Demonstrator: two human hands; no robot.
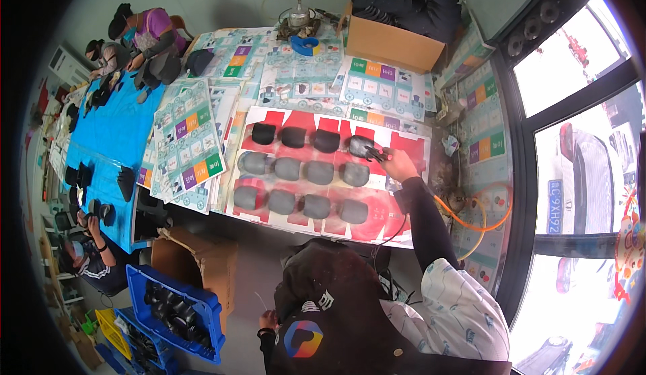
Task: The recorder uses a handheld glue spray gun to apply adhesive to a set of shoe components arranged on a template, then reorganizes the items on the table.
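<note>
My right hand [400,166] is closed around a small dark tool that looks like a spray gun [379,153]. Its front end is over the far right piece of a set of curved, cap-visor-like pieces [361,145], and that piece has a pale sheen. Three rows of such pieces lie on a red and white board [393,223]. Some are black, like the far left one [263,133]; others are matte grey, such as a near one [316,207]. Low beside my apron hangs my left hand [268,320], small and partly hidden; its fingers are unclear.
An orange hose [490,228] curves right of my arm. Behind the board stand a cardboard box [390,44] of black pieces and a blue tape dispenser [305,46]. Co-workers sit around a blue table [108,147] at left. A blue crate [217,328] holds black parts. Windows line the right.
</note>
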